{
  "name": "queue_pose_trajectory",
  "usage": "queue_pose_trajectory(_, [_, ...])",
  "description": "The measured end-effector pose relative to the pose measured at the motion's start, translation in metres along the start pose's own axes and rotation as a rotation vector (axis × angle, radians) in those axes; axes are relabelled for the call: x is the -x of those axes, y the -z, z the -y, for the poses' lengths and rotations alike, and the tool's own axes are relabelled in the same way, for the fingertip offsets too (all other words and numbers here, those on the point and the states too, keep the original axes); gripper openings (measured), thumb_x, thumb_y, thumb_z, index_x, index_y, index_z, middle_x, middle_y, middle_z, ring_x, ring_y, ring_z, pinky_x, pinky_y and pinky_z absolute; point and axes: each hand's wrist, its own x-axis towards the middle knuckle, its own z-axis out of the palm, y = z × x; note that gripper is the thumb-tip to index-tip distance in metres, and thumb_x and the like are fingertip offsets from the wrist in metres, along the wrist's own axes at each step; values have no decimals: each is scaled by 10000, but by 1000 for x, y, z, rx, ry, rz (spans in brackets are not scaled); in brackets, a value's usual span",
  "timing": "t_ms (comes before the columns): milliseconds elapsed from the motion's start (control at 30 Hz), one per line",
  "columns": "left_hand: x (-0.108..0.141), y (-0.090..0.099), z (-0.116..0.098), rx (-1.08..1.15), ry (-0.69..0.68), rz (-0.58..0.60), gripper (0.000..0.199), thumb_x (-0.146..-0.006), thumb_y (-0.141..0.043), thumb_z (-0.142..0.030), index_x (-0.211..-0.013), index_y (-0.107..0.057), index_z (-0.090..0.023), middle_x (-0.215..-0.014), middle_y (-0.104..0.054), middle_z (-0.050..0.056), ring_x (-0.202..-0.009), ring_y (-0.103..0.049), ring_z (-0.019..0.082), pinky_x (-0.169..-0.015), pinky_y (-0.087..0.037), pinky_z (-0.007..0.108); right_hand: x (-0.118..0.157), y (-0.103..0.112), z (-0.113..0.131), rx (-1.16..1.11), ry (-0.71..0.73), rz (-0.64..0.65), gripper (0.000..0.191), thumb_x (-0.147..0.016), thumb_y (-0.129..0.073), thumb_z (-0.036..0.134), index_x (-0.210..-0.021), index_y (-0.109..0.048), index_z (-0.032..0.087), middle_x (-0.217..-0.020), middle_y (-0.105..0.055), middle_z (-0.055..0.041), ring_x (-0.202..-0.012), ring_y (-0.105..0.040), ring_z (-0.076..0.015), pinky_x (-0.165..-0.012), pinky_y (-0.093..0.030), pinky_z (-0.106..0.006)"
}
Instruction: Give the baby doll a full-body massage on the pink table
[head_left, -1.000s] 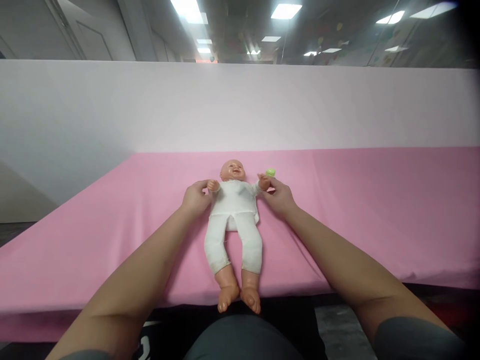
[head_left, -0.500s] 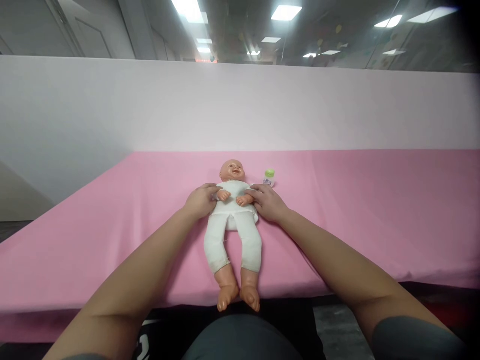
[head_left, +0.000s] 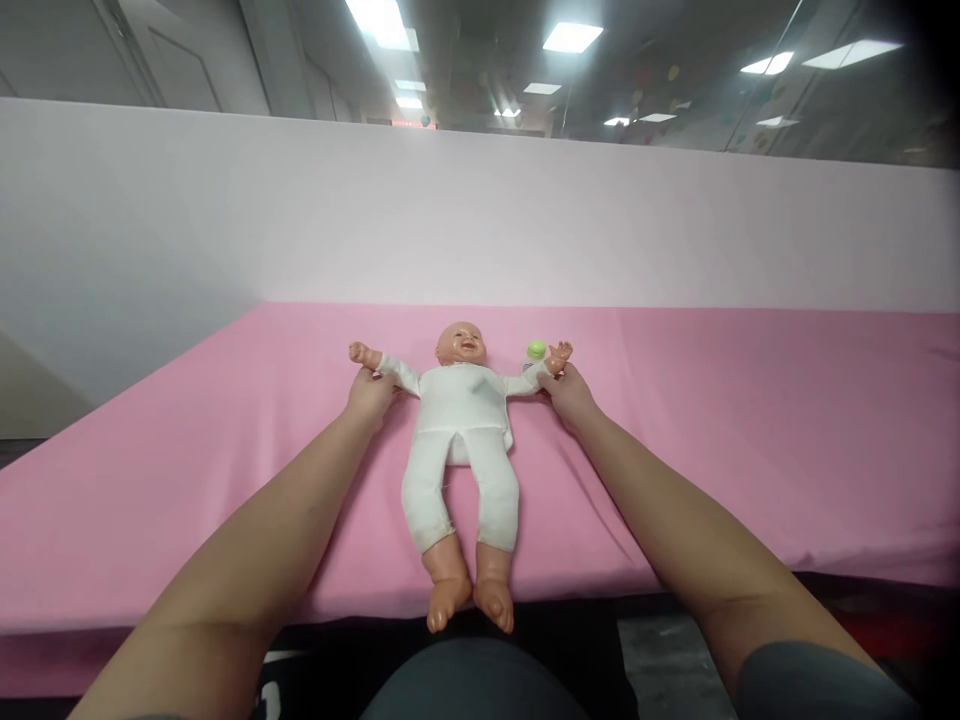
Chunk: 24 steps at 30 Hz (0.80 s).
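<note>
A baby doll (head_left: 463,400) with a white cloth body and bare plastic head, hands and feet lies on its back, feet towards me. Both its arms are spread out sideways. My left hand (head_left: 371,395) is closed around the doll's arm on the left, near the wrist. On the other side, my right hand (head_left: 570,395) grips the doll's other arm just below its plastic hand. Right behind that arm stands a small bottle with a green cap (head_left: 535,350), its lower part mostly hidden.
A pink cloth (head_left: 720,430) covers the table under the doll. Behind it rises a white partition (head_left: 480,220), with glass reflecting ceiling lights above. The doll's feet reach the table's front edge, close to my body.
Both my hands have moved outward, drawing the doll's arms from folded over its chest to stretched out at the sides. The doll's arm now partly covers the bottle.
</note>
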Motion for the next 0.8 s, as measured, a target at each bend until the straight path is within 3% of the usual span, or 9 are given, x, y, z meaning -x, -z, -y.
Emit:
queue_pose_trajectory(67, [-3, 0, -1, 147, 115, -27, 350, -806, -745, -190, -1111, -574, -212, -1007, -725, 118, -895, -752, 270, -785, -633, 388, -2, 1, -2, -156, -159, -25, 776, -875, -682, 294, -1568, -336, 244, -1461, -593, -156, -1142, -727, -264, -881, -671, -458])
queue_pose_trajectory(133, [-6, 0, -2, 245, 188, -28, 260, -836, -717, -173, -1047, -569, -210, -1034, -723, 137, -959, -754, 285, -824, -640, 405, -3, 2, -2, -239, -255, -29, 706, -883, -671, 257, -1526, -379, 248, -1511, -547, -156, -1198, -704, -264, -907, -668, -474])
queue_pose_trajectory(300, [-12, 4, -2, 324, 283, -42, 167, -873, -693, -192, -969, -557, -209, -1063, -718, 131, -1016, -747, 268, -857, -649, 420, -7, 9, -5, -307, -310, 20, 277, -894, -646, 219, -1169, -614, 210, -1227, -709, -126, -1175, -711, -290, -945, -648, -536])
queue_pose_trajectory(433, [-10, 5, -5, 318, 300, -73, 215, -859, -712, -209, -989, -540, -221, -1043, -708, 108, -967, -751, 247, -827, -658, 422, -8, 12, -5, -326, -336, 12, 178, -884, -660, 238, -1059, -642, 209, -1135, -726, -124, -1166, -713, -298, -969, -640, -525])
queue_pose_trajectory(533, [-1, 2, -10, 282, 198, -121, 284, -822, -707, -175, -1043, -538, -229, -1053, -702, 92, -952, -752, 241, -807, -655, 390, -4, 7, 1, -306, -269, -9, 320, -892, -675, 289, -1197, -625, 206, -1267, -694, -135, -1200, -698, -293, -972, -645, -511])
queue_pose_trajectory(667, [17, -5, -14, 22, -147, -81, 370, -780, -721, -199, -1113, -564, -225, -1034, -687, 64, -928, -729, 200, -806, -625, 330, 10, -7, 19, -206, -61, -30, 632, -798, -805, 329, -1371, -568, 204, -1304, -699, -127, -1147, -714, -295, -971, -635, -494])
queue_pose_trajectory(800, [38, -12, -20, -350, -369, 62, 332, -836, -719, -313, -1149, -638, -238, -1046, -725, 54, -942, -709, 207, -846, -589, 320, 31, -23, 41, 32, 170, 47, 572, -801, -798, 332, -1340, -642, 224, -1241, -739, -87, -1056, -720, -274, -955, -613, -465])
